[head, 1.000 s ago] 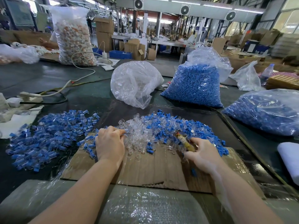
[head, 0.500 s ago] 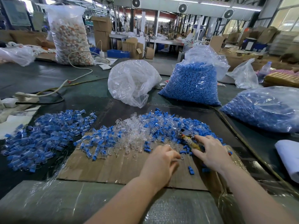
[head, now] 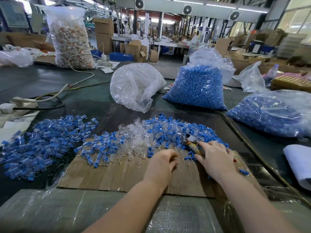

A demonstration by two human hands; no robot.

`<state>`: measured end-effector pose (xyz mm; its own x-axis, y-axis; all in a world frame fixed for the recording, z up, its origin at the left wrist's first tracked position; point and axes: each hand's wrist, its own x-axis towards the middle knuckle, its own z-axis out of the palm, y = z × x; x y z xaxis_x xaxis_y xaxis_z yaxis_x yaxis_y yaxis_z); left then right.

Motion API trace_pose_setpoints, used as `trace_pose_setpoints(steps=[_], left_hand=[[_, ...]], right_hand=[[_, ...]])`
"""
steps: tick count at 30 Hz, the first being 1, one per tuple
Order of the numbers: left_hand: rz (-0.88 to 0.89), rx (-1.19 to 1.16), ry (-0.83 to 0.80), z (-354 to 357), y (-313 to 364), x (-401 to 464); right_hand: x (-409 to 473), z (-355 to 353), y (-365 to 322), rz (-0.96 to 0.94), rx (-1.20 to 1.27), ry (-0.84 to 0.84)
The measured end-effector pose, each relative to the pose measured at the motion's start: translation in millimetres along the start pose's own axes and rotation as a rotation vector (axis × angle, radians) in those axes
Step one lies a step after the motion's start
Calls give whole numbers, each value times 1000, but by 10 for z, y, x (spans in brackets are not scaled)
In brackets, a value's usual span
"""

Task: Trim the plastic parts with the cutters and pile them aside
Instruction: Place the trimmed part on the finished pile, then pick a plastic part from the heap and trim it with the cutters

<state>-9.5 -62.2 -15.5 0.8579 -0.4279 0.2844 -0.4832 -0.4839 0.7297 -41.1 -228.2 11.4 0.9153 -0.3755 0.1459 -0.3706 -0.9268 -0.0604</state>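
Small blue-and-clear plastic parts heaped mid-bench. Right hand grasps yellow-handled cutters; left hand curled, contents unclear. Risk: snipping near fingers.

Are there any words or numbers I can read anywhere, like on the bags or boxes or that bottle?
None can be read.
Cardboard boxes: no print that shows.
Water bottle: label too blurred.
Board on the far left wall: too small and blurred.
Cutters under the right hand: no marking legible.
Bags of blue parts: plain clear plastic.
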Motion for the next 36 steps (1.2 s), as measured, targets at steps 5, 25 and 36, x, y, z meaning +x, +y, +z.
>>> trace_pose_setpoints(steps=[5,25,36], left_hand=[[-246,-307,125,-117,-71,48],[270,206,-122,35,-26,35],[-63,-82,107,-52,-85,66]], right_hand=[[-144,15,-344,-324,166,235],[-76,68,-418,-18,874,344],[-149,169,-441,-21,862,332]])
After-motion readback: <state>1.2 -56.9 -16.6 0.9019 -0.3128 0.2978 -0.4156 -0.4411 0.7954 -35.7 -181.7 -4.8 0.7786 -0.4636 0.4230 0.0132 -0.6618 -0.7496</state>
